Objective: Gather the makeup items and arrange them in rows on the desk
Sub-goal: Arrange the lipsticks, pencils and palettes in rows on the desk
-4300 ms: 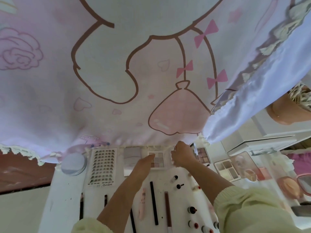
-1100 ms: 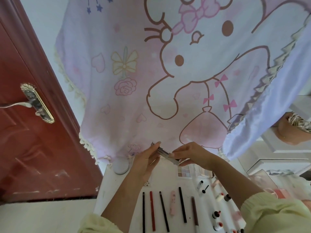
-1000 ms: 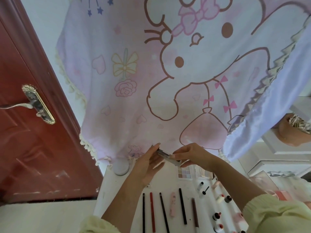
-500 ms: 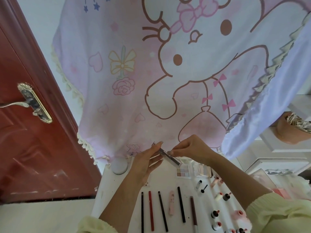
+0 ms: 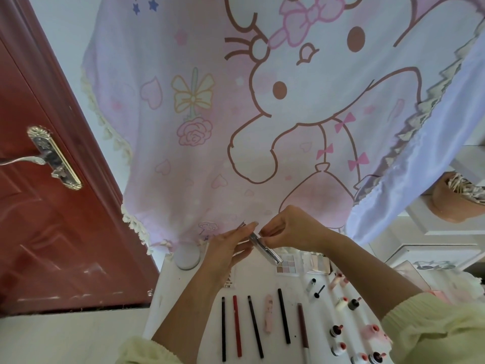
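Note:
A slim silver palette (image 5: pixel 265 248) is held edge-on above the white desk (image 5: pixel 168 290), between both hands. My left hand (image 5: pixel 228 248) grips its far end and my right hand (image 5: pixel 291 229) pinches its upper edge. Below them lie several pencils in a row (image 5: pixel 252 324) with a pink tube (image 5: pixel 268 316) among them. Small bottles (image 5: pixel 341 303) stand at the right. An eyeshadow palette (image 5: pixel 287 265) lies flat behind the pencils, and another one (image 5: pixel 316 262) lies to its right.
A pink cartoon blanket (image 5: pixel 236 127) hangs over the desk's back edge. A round white compact (image 5: pixel 186 256) sits at the back left corner. A red door (image 5: pixel 39 206) with a metal handle stands left. White drawers (image 5: pixel 433 232) and a tan basket (image 5: pixel 456 198) are at right.
The view has tilted up from the desk since the oldest frame. Both hands have lifted a palette off the back row and now hold it edge-on; it hardly moves in the last second.

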